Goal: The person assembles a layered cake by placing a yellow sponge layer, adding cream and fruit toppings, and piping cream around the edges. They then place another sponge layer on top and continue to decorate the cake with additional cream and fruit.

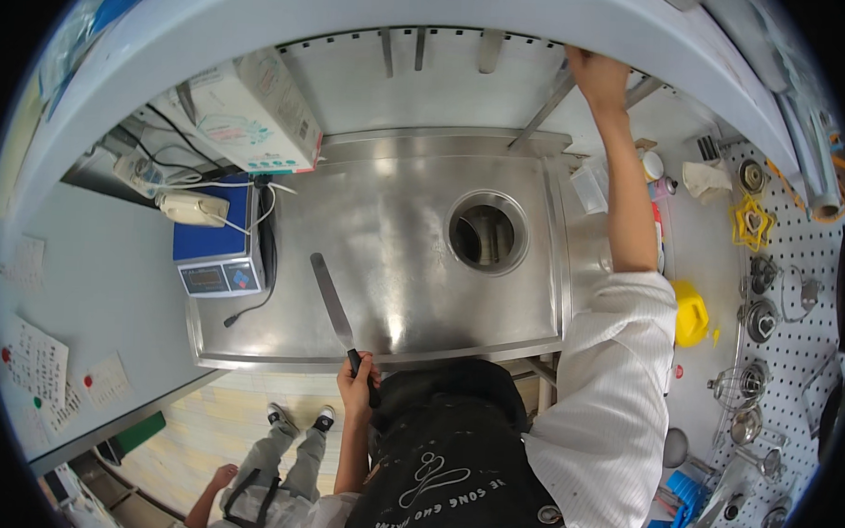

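My left hand (357, 384) grips the black handle of an icing spatula (331, 299) near the counter's front edge. The spatula's long metal blade points away over the stainless steel counter (396, 221). Stretched far forward, my right hand (600, 76) is up at the slotted rail beneath the white shelf (417, 9). The shelf edge hides its fingertips. Beside that hand a long metal strip or blade (544, 111) slants down; whether I hold it cannot be told. More flat metal pieces, one a wide strip (490, 53), hang from the rail.
A round opening (488, 231) is set into the counter. At left are a digital scale (217, 257), cables and a printed carton (267, 112). A yellow jug (689, 314) and a pegboard of utensils (778, 276) line the right. Another person (268, 496) stands at lower left.
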`<action>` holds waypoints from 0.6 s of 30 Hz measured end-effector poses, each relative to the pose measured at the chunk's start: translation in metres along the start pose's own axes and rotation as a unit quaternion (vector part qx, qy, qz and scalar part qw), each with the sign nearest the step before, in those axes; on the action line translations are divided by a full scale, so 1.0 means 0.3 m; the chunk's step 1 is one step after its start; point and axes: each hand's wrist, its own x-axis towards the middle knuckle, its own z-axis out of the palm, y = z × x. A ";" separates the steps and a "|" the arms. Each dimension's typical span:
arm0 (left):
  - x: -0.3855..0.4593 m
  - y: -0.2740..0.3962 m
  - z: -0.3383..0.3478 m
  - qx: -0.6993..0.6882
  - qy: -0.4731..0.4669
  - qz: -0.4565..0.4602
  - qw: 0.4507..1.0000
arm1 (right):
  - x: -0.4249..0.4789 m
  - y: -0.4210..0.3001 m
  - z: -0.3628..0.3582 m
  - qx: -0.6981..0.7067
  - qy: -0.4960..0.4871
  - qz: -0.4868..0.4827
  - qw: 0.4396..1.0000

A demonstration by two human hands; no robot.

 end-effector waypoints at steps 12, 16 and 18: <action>0.033 0.040 0.028 -0.009 -0.005 -0.013 1.000 | -0.274 -0.272 -0.268 0.665 0.028 0.442 0.601; 0.024 0.053 0.036 -0.013 -0.014 -0.011 1.000 | -0.278 -0.349 -0.291 0.702 0.035 0.436 0.562; 0.019 0.049 0.032 -0.013 -0.012 -0.011 1.000 | -0.275 -0.378 -0.298 0.707 0.041 0.433 0.557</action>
